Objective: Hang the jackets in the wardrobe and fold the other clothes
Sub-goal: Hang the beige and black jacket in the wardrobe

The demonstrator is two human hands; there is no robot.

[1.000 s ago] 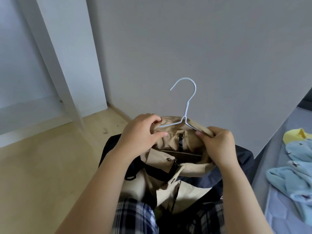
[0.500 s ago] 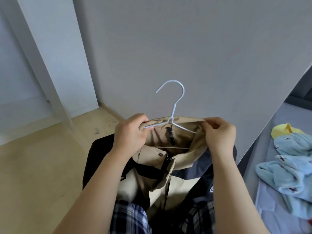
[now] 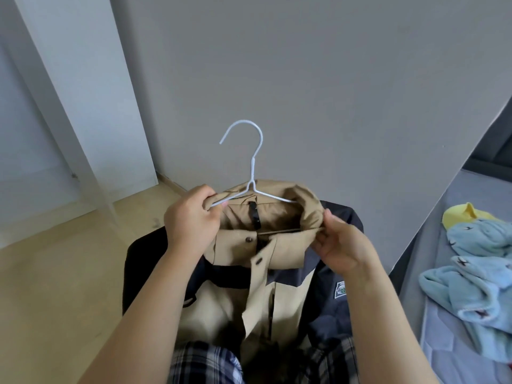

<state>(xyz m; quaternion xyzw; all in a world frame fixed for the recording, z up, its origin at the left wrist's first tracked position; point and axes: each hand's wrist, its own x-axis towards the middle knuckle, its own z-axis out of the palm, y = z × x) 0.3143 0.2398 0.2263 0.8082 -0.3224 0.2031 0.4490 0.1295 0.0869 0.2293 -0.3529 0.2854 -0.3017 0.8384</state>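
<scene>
**Head view: jacket held on its hanger before the wardrobe**

Head camera looks down past plaid trousers (image 3: 205, 364) to a tan and navy jacket (image 3: 257, 297) hanging in front of the person's legs. Left hand (image 3: 191, 220) has its fingers curled round the left arm of the white wire hanger (image 3: 253, 173). Right hand (image 3: 339, 245) pinches the jacket's collar edge. Light blue clothes (image 3: 476, 275) lie on the grey bed (image 3: 432, 273) to the right. Beyond stands the grey wardrobe panel (image 3: 304, 79).
</scene>
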